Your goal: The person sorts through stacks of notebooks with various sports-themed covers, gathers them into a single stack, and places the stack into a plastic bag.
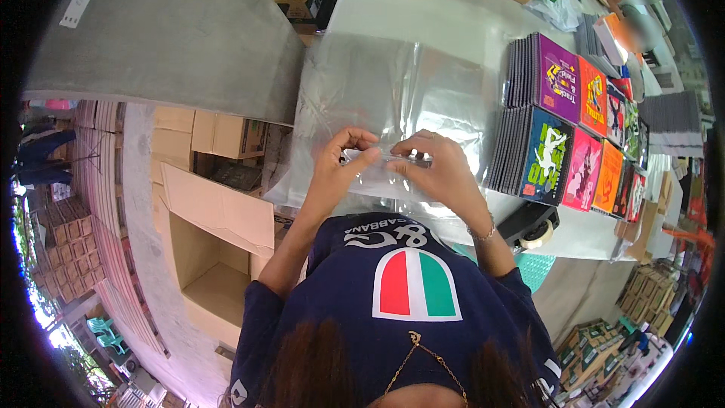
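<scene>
Flat transparent plastic, which looks like large bags (362, 83), lies spread on the white table in front of me. My left hand (340, 170) is closed in a pinch on the near edge of a plastic bag, thumb and fingertips together. Close beside it, my right hand (438, 170) pinches the same edge, with its thumb below and its fingers bent above. A small gap separates the two hands. Glare on the plastic hides how many layers lie there.
Stacks of colourful booklets, such as a purple one (559, 75) and a blue one (547, 155), stand right of the plastic. A black tape dispenser (529, 227) sits at the table's near right. An open carton (215, 257) stands at left, below a grey surface (181, 38).
</scene>
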Available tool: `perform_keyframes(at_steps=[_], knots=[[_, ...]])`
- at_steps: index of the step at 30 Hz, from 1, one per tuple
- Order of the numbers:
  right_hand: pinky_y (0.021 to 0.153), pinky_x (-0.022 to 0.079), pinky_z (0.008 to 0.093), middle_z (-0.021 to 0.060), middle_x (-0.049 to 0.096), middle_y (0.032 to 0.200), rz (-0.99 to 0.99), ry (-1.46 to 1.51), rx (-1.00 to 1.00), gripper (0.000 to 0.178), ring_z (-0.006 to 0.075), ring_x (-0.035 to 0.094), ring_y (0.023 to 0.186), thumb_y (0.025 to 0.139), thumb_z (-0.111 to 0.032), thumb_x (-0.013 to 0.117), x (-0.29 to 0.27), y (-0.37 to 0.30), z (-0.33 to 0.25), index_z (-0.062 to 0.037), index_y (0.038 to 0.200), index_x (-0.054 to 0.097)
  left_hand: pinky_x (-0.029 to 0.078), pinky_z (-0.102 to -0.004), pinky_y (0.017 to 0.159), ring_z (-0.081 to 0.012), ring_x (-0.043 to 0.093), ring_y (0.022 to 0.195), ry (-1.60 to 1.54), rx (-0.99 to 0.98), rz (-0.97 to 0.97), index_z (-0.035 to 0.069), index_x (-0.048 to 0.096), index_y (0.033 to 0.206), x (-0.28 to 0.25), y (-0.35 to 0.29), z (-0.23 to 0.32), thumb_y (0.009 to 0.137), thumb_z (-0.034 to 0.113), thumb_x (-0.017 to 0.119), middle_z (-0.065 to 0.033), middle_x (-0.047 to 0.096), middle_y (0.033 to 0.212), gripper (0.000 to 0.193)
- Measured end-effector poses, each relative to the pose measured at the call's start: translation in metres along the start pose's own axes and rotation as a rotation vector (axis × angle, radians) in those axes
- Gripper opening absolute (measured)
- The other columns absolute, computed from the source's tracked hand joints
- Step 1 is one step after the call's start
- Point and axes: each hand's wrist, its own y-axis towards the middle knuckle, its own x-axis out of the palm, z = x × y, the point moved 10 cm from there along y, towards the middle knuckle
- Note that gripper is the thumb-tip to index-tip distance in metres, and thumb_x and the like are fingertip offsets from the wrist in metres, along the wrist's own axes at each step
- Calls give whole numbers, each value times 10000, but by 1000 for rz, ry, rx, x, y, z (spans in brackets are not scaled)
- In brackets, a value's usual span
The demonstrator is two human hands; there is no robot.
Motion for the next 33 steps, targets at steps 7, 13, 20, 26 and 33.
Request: perform_keyframes(at_steps=[7, 13, 20, 26, 33], knots=[[642, 458, 273, 87, 637, 727, -91, 214, 134, 203, 122, 581, 679, 826, -171, 692, 13, 9, 24, 32, 828, 684, 395, -248, 808, -99, 519, 862, -60, -23, 27, 45, 632, 973, 1, 0, -6, 848, 109, 614, -2, 588, 869, 142], [622, 453, 241, 36, 656, 739, -304, 388, 231, 175, 65, 563, 677, 842, -150, 679, 32, 19, 41, 23, 868, 693, 398, -252, 783, -96, 516, 826, -72, -16, 46, 42, 633, 972, 1, 0, -6, 829, 96, 609, -2, 585, 833, 155], [636, 453, 247, 35, 656, 738, -265, 336, 199, 156, 83, 575, 687, 821, -152, 705, 23, 17, 40, 3, 841, 702, 388, -244, 769, -91, 499, 807, -87, -4, 70, 42, 635, 978, 1, 2, -5, 824, 81, 605, 12, 544, 797, 161], [815, 440, 340, 35, 667, 899, 38, -21, -111, 121, 201, 603, 844, 770, -185, 728, -5, -10, -17, -76, 822, 728, 379, -228, 767, -84, 479, 801, -120, 6, 99, 52, 619, 1021, 1, 2, -7, 829, 71, 603, 30, 505, 796, 194], [1097, 225, 486, 29, 635, 1142, 52, -348, -274, 303, 235, 522, 1186, 797, -246, 688, -5, -43, -34, -132, 1078, 682, 371, -229, 772, -82, 479, 810, -126, 9, 117, 63, 602, 1073, 0, 1, -4, 817, 78, 617, 29, 505, 826, 257]])
